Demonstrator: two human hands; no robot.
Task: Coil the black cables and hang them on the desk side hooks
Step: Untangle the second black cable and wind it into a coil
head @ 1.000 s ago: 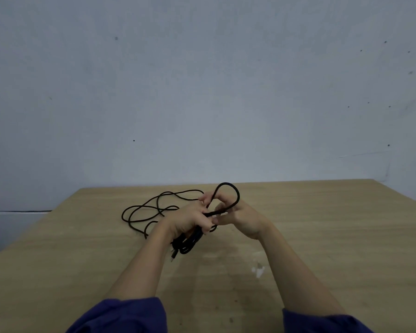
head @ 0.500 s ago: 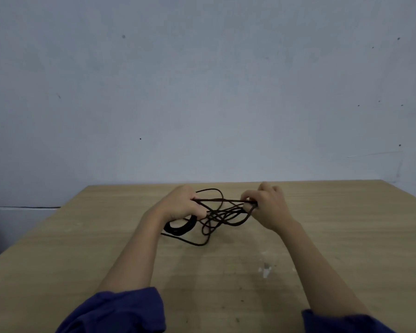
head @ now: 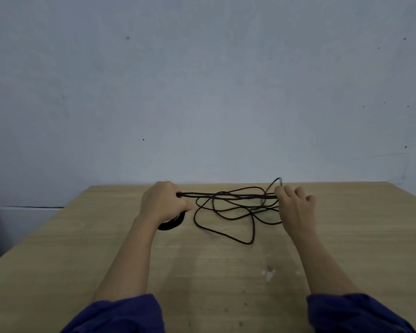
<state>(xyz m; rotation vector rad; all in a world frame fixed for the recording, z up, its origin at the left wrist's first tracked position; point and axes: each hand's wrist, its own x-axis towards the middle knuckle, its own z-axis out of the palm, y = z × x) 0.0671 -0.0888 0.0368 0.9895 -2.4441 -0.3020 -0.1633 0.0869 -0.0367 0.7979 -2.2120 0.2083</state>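
Running side to side, the black cable spans taut between the hands: left hand fisted round the wound coil, right hand pinching the strand. Slack loops lie on the desk between them, nearer the right; no hooks visible.

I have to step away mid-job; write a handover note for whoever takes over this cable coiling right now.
Left hand grips the coiled part of the black cable; finished turns hang below the palm.
Right hand pinches the cable, drawn taut between the hands.
Loose loops lie on the wooden desk between them.
Done: a few turns coiled. Left: coil the loose loops, then hang it on the side hooks, not in view.
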